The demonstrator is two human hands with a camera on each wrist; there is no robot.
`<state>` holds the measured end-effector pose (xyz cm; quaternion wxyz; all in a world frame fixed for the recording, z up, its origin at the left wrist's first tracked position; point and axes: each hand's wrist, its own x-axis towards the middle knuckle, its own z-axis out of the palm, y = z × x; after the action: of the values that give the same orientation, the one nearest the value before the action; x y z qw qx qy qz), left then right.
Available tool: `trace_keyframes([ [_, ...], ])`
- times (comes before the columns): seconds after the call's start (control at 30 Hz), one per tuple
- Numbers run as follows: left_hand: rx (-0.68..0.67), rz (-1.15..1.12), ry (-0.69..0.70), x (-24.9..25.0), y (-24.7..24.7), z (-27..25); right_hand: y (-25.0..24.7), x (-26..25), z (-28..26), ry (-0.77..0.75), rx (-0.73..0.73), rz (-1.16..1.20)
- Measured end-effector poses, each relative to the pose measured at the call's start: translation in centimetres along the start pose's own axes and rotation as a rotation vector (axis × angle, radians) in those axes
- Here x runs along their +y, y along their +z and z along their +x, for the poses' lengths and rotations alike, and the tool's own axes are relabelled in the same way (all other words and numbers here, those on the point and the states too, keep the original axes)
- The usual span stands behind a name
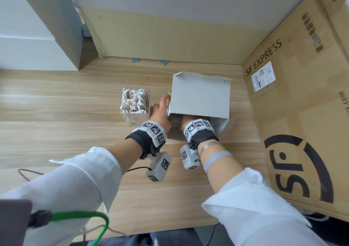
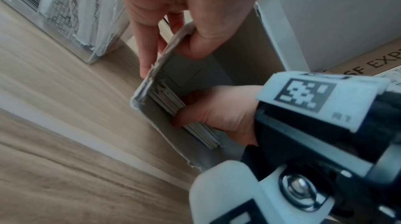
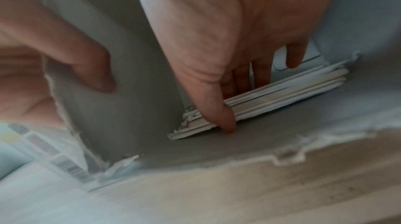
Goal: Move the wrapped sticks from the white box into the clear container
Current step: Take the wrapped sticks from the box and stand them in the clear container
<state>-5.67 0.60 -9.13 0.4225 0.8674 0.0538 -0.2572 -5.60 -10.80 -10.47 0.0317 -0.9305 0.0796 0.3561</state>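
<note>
The white box (image 1: 200,96) lies on its side on the wooden table, its torn opening facing me. My left hand (image 1: 161,104) pinches the box's left wall (image 2: 171,45), thumb inside and fingers outside. My right hand (image 1: 188,121) reaches into the opening. Inside, in the right wrist view, its thumb and fingers grip a flat stack of wrapped sticks (image 3: 282,93) lying on the box floor; the left wrist view shows the same stack (image 2: 169,97). The clear container (image 1: 136,104), packed with upright wrapped sticks, stands just left of the box.
A large SF EXPRESS cardboard carton (image 1: 302,113) walls off the right side. Another cardboard sheet (image 1: 170,28) stands along the back. Bare wooden tabletop (image 1: 66,117) stretches to the left and toward me. A green cable (image 1: 85,215) hangs near my left sleeve.
</note>
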Motion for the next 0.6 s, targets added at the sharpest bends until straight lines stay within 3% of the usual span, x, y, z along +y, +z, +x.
trace_keyframes([
  [0.17,0.002,0.004,-0.002,0.0,0.0,-0.1,0.2,-0.5,-0.5,-0.027,0.041,-0.154],
  [0.6,0.034,0.026,0.005,1.1,-0.3,-0.3,-2.1,0.3,-1.0,-0.017,-0.037,0.091],
])
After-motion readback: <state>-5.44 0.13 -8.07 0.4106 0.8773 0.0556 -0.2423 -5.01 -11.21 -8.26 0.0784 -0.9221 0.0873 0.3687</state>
